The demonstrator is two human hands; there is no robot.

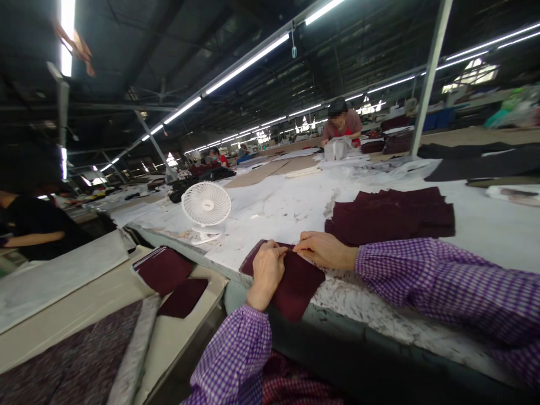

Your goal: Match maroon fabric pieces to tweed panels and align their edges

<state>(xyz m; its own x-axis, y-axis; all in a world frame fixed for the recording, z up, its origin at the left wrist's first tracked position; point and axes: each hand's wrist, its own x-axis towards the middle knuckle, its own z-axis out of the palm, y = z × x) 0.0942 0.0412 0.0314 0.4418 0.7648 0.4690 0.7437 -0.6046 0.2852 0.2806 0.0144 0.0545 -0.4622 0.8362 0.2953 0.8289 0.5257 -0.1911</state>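
A dark maroon fabric piece (297,287) lies at the front edge of the white-covered table, part of it hanging over the edge. My left hand (268,268) is closed in a pinch on its upper part. Close beside it, my right hand (323,249) pinches the same piece near its far edge, thumb and fingertips together. More maroon fabric shows under and left of my left hand. Just beyond my right forearm lies a spread stack of maroon fabric pieces (392,215).
A white fan (206,205) stands left on the white table (274,197). On a lower surface at left lie maroon pieces (164,270) and a speckled panel (80,354). A metal post (430,79) rises at right. Co-workers are at far tables (343,126) and at left (40,225).
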